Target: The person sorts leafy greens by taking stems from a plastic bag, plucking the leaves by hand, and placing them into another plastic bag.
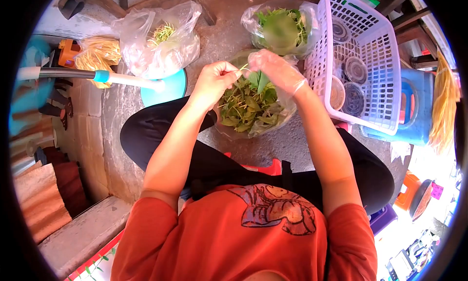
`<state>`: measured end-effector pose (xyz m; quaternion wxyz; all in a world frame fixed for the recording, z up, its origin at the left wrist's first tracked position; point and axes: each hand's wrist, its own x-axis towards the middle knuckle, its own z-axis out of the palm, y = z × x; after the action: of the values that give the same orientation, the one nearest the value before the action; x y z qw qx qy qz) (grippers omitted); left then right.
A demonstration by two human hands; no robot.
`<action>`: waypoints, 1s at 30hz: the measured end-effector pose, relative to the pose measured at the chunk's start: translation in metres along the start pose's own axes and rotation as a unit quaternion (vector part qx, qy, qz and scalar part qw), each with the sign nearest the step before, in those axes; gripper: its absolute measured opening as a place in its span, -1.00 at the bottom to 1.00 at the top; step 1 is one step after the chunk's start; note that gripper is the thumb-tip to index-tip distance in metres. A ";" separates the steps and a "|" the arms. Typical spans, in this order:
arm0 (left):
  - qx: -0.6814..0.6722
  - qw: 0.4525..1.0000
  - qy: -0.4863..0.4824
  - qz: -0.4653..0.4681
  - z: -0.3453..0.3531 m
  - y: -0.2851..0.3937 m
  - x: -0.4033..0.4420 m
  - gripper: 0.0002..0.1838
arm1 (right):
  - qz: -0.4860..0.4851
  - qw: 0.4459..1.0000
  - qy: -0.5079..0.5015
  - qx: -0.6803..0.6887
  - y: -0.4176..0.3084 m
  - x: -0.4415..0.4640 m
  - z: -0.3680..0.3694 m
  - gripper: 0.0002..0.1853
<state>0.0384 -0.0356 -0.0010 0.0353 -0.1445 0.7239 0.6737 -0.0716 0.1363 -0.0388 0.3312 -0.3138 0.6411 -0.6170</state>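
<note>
No txt, brand, no. or sign legible in view. Shirt [234, 237]: dark-outlined pic on chest [278, 210], no letters readable in it. Pink tag [437, 191], far R edge: poss. a label, but too sm. & washed out to read. Round plastic pcs [356, 69] in white basket [385, 88]: ring pattern only, any marks too fine to make out. Clutter [412, 256], btm R: glare & blur, nothing there readable.

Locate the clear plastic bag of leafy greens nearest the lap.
In the head view, the bag of leafy greens sits just above image centre, left of the white perforated basket, with the left hand and gloved right hand over its far edge.
</note>
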 end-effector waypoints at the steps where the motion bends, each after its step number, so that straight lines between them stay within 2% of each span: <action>1: 0.006 1.000 0.008 0.000 0.001 0.001 0.001 -0.88 | 0.045 0.999 -0.003 0.010 -0.008 -0.003 0.007 -0.53; 3: 0.022 0.999 0.030 -0.004 0.002 0.003 0.001 -0.88 | 0.049 0.996 0.012 -0.067 0.001 -0.002 0.020 -0.64; 4: 0.049 0.997 0.046 0.035 0.002 -0.005 0.004 -0.88 | 0.050 0.993 0.020 -0.104 0.002 -0.001 0.026 -0.69; 5: 0.084 0.994 0.055 0.041 0.000 -0.008 0.004 -0.89 | 0.020 0.994 -0.027 -0.105 -0.001 -0.003 0.022 -0.68; 9: 0.181 0.980 0.080 0.037 -0.003 -0.001 0.001 -0.90 | 0.028 0.995 -0.039 -0.089 0.003 -0.001 0.024 -0.68; 12: 0.202 0.977 0.064 0.023 -0.004 0.001 -0.001 -0.92 | 0.089 0.986 0.055 -0.130 0.018 0.004 0.026 -0.68; 15: 0.223 0.964 0.095 0.112 -0.022 -0.003 0.007 -0.93 | 0.095 0.974 0.200 -0.041 0.030 0.011 0.018 -0.30; 16: 0.297 0.931 0.130 0.165 -0.037 0.009 0.014 -0.93 | 0.101 0.971 0.217 -0.022 0.030 0.012 0.010 -0.41; 17: 0.303 0.930 0.196 0.068 -0.050 0.035 0.019 -0.91 | 0.089 0.973 0.208 0.035 0.014 0.007 0.004 -0.55; 18: 0.305 0.920 0.241 0.054 -0.078 0.046 0.033 -0.88 | 0.076 0.973 0.198 0.091 0.000 0.002 -0.001 -0.68; 19: 0.301 0.904 0.289 0.099 -0.102 0.054 0.045 -0.83 | 0.064 0.965 0.223 0.119 0.009 0.002 -0.009 -0.72; 20: 0.374 0.857 0.339 0.107 -0.128 0.054 0.063 -0.79 | 0.058 0.962 0.244 0.107 0.006 0.001 -0.016 -0.73; 22: 0.498 0.741 0.426 0.147 -0.160 0.050 0.090 -0.75 | 0.150 0.910 0.290 0.256 0.028 0.005 -0.034 -0.71; 23: 0.548 0.675 0.461 0.179 -0.169 0.041 0.100 -0.74 | 0.145 0.896 0.307 0.287 0.014 0.003 -0.032 -0.72; 25: 0.547 0.664 0.451 0.236 -0.151 0.050 0.097 -0.75 | 0.136 0.860 0.345 0.350 -0.023 -0.006 -0.026 -0.72; 27: 0.439 0.773 0.363 0.278 -0.098 0.052 0.074 -0.78 | 0.121 0.879 0.327 0.326 -0.011 -0.007 -0.038 -0.72; 28: 0.363 0.860 0.269 0.236 -0.067 0.040 0.063 -0.85 | 0.114 0.889 0.316 0.311 -0.005 -0.005 -0.043 -0.72; 29: 0.354 0.884 0.185 0.243 -0.030 0.029 0.045 -0.87 | 0.102 0.888 0.316 0.317 -0.001 -0.003 -0.046 -0.80; 30: 0.386 0.887 0.052 0.247 -0.008 0.013 0.033 -0.85 | 0.098 0.918 0.267 0.277 0.005 -0.003 -0.050 -0.82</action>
<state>0.0046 -0.0478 0.0041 -0.1171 0.0290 0.9399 0.3195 -0.1103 0.1675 -0.0422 0.2802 0.0311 0.5371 -0.7950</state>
